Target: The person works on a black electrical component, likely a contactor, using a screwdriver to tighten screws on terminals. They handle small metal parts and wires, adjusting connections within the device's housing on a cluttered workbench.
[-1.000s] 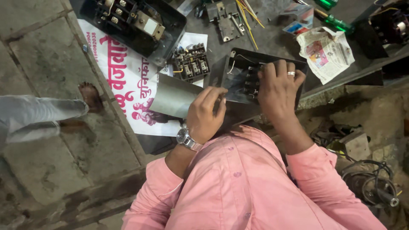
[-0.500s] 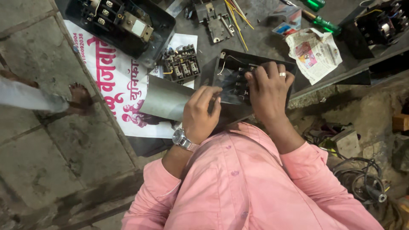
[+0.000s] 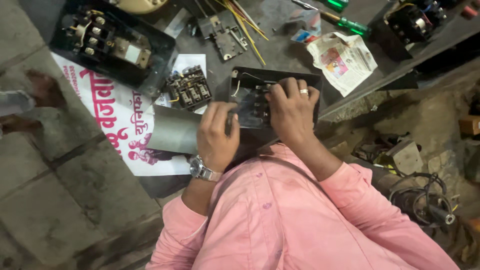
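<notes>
fingers (image 3: 292, 90) R on black box (image 3: 245, 82) edge | L hand (image 3: 216, 135) near rim

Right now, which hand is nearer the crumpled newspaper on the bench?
Right. The right hand rests on the black switch box, beside the newspaper; the left hand grips the box's far side.

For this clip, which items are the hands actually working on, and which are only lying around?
In hand:
- black switch box, open, wiring inside
- left hand at its near edge
- right hand on top of it

Lying about:
- loose contactor block
- second open black box
- green-handled screwdriver
- crumpled newspaper
- white and pink poster
</notes>
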